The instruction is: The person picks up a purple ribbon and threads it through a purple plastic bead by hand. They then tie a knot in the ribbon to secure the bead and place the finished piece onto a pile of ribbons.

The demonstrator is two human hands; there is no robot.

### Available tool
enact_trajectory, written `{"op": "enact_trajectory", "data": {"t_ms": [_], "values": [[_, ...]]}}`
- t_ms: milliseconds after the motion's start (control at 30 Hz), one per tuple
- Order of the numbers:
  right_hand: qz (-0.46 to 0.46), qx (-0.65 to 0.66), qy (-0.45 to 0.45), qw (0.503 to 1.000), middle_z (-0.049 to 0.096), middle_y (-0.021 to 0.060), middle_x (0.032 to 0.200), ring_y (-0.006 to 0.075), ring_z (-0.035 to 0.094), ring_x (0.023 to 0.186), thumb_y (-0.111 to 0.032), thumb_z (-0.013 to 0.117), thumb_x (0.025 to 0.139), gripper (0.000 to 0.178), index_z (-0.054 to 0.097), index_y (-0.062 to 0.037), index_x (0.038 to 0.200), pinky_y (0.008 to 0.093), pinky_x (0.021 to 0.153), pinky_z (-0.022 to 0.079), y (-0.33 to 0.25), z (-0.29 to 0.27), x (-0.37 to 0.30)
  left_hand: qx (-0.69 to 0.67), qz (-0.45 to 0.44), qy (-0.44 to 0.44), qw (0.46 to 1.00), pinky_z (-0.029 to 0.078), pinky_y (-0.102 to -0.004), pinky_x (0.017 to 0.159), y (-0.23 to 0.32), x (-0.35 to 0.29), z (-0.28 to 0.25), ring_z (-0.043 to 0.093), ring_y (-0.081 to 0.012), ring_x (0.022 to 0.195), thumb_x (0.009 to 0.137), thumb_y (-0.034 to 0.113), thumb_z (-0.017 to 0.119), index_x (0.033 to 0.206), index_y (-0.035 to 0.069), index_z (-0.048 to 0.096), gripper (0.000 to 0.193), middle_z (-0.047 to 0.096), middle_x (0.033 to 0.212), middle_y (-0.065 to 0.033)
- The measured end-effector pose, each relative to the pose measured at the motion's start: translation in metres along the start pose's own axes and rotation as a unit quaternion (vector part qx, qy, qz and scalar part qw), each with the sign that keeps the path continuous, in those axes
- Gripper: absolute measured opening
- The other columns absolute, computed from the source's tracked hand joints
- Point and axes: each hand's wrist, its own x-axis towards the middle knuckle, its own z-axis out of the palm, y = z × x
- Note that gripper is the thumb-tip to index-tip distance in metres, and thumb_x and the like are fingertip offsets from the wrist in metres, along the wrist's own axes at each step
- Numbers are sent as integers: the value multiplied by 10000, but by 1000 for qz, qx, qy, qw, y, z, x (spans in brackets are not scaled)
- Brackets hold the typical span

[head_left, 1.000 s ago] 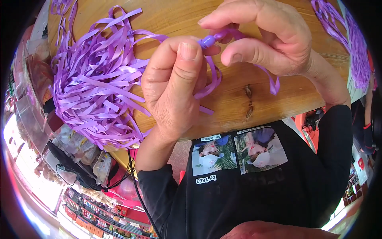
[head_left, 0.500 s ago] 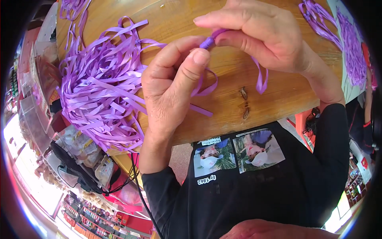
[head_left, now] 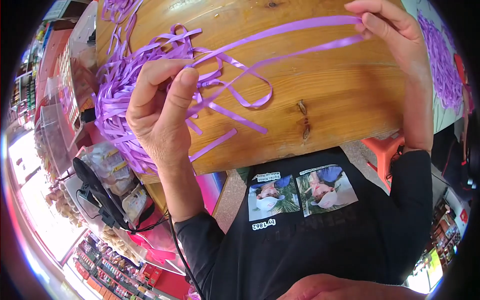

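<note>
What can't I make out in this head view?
Head view:
Ribbon inside the right hand: hidden by its grip.
Part of the ribbon pile: behind the left hand.
Upper-left ribbon bunch: cut by the top edge.
Lower strand near the left hand: blurred.

left hand (head_left: 161,115) moved left, now in front of the ribbon pile (head_left: 111,107), right hand (head_left: 404,41) drawn far right, purple ribbon (head_left: 290,25) stretched long between the once-close hands

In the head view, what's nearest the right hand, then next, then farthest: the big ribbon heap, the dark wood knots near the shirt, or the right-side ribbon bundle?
From the right hand:
1. Purple ribbon bundle, just right.
2. Dark wood knots, lower left of it.
3. Purple ribbon heap, far left.
</note>
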Motion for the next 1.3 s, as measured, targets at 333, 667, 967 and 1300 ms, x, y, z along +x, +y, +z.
{"op": "enact_trajectory", "data": {"t_ms": [333,667,967,1300], "values": [[231,-623,-116,738,619,117,951,218,595,828,-88,665,749,303,623,11,1032,294,683,426,-10,103,44,-118,-73,-99,985,442,-180,645,11,-18,43,553,-74,743,722,-88,687,951,-21,607,252,576,852,-26],[178,-574,-73,796,620,77,830,201,579,698,-34,674,740,297,628,10,1030,276,592,408,13,103,15,-89,-87,-98,987,431,-197,530,0,-30,54,529,-96,619,763,-16,671,970,-40,593,223,575,815,-48],[178,-531,-60,826,618,90,835,182,593,712,-11,691,716,342,616,9,1049,255,588,454,30,90,-9,-72,-160,-84,981,400,-150,612,8,-34,57,522,-32,709,812,0,650,940,-13,617,133,568,798,15],[153,-563,-69,809,619,112,844,170,602,697,-9,718,690,359,623,2,1036,233,580,468,21,97,-9,52,-27,-124,991,376,-169,609,4,-34,58,487,-55,693,794,-6,660,902,-17,635,112,528,764,-1]]}}
